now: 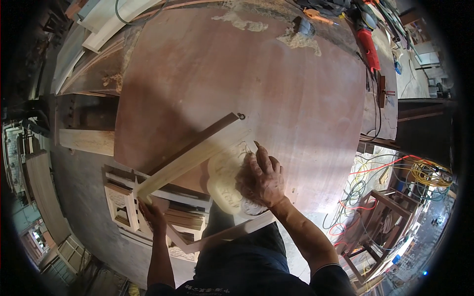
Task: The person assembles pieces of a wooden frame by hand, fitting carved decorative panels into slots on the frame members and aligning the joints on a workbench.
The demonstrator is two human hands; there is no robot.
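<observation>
A pale wooden frame [185, 165] with straight bars stands tilted at the near edge of the worktable. My left hand [154, 217] is closed round its lower left corner. Joined to it or lying against it is a lobed, light-coloured carved panel [224, 187] with raised ornament. Over the panel's right side, my right hand [266, 181] is bent with its fingers curled and pressed down. Whatever lies under those fingers is hidden; a dark patch there could be shadow or a held thing. A small metal ring [241, 116] is by the upper bar's far end.
A broad reddish-brown board [296, 89] covers the worktable. Sawdust [301, 42] and a red power tool [368, 49] are at its far side. Carved wooden parts [121, 207] are stacked below left. Coiled cables [429, 172] and a dark wooden chair frame [390, 212] are on the right.
</observation>
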